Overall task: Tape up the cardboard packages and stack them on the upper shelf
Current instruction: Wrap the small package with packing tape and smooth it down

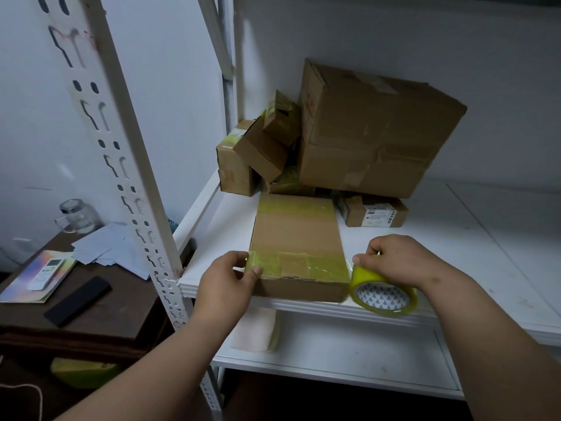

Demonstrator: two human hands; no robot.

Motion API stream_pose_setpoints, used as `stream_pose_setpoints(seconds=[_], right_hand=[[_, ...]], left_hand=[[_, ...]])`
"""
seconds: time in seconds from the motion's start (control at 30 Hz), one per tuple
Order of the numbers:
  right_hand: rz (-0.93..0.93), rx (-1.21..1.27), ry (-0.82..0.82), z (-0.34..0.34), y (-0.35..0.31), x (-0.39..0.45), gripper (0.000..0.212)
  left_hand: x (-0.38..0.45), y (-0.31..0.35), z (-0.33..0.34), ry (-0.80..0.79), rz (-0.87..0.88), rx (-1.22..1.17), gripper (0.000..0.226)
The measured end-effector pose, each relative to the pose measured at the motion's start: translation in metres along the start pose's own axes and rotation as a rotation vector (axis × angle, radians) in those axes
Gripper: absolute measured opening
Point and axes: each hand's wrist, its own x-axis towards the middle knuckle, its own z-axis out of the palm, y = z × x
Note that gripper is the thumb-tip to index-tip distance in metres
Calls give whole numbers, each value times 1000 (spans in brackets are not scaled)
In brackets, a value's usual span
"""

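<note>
Flat box [296, 238] between hands: left hand [226, 282] pinches its taped corner, right hand [394, 258] grips tape roll [383, 294].

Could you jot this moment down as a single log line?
step: taping | left hand: presses tape end on flat box | right hand: holds tape roll | place: shelf

Flat box [296, 238] sits at the shelf's [455, 238] front edge; big carton [376, 129] at its one o'clock, small boxes [258, 147] at eleven, tape roll [383, 294] at four, side table [91, 299] at nine.
</note>
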Motion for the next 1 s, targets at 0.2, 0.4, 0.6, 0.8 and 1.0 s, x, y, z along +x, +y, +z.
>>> stream_pose_setpoints(seconds=[0.2,0.4,0.6,0.8,1.0], right_hand=[[-8,37,-14,1,-2,-5,36],[-16,51,3,3,-1,-5,36],[-19,49,-4,3,0,-4,37],[-5,26,-25,3,1,-1,36],[3,-159,160,-3,-19,-9,34]], left_hand=[[5,2,-5,-3,92,97,35],[4,1,-2,-224,340,447,54],[4,3,-7,-260,487,771,95],[-1,10,9,-310,646,851,88],[5,10,7,-329,665,915,84]])
